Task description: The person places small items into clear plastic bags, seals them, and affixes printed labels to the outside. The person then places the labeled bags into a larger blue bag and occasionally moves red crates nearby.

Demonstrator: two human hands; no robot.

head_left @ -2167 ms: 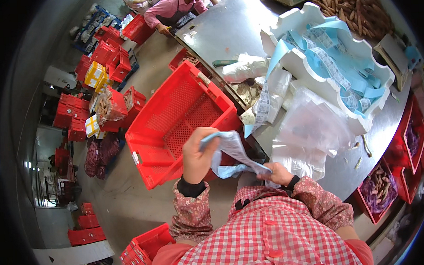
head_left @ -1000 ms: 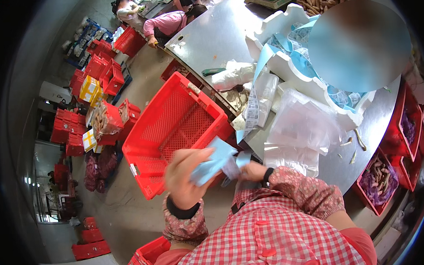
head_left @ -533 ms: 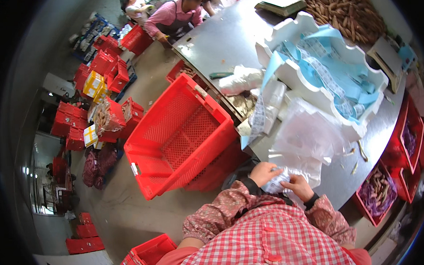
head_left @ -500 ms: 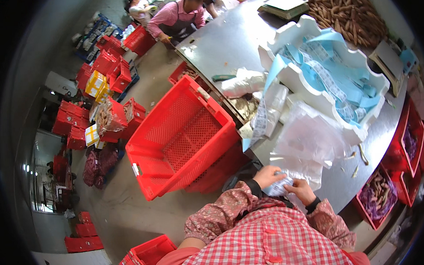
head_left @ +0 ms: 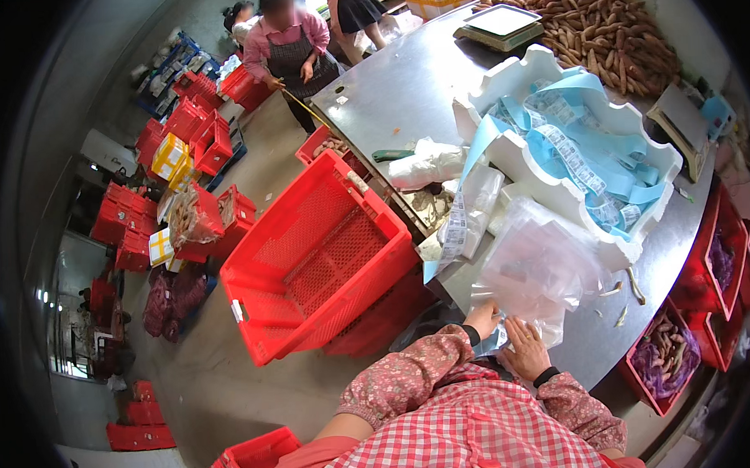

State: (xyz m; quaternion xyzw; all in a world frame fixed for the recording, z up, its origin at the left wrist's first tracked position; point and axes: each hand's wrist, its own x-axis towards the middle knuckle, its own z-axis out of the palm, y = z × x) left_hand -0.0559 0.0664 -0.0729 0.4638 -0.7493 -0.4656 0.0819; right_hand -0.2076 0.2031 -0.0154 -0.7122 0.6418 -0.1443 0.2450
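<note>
My right hand (head_left: 526, 350) lies with fingers stretched out at the near edge of a pile of clear plastic bags (head_left: 543, 256). Beside it, my left hand (head_left: 482, 320) is closed at the same edge; its fingertips partly hide what they grip. A small piece of light-blue label (head_left: 498, 341) shows between my hands, mostly covered. Past the bags stands a white foam box (head_left: 620, 255) with a jagged rim, filled with tangled light-blue label strips (head_left: 568, 142). One strip hangs over its left side, in front of a clear plastic roll (head_left: 484, 208).
A red crate (head_left: 326, 261) stands left of the metal table (head_left: 377, 100). Root vegetables (head_left: 605, 36) are heaped at the far right, near a scale (head_left: 500, 26). More red crates (head_left: 665, 355) line the right side. A person in pink (head_left: 292, 49) stands beyond the table.
My right hand has gone from pinching a blue-and-white label to lying flat on the bags' edge. My left hand stays close by. The person in pink has risen and stands more upright.
</note>
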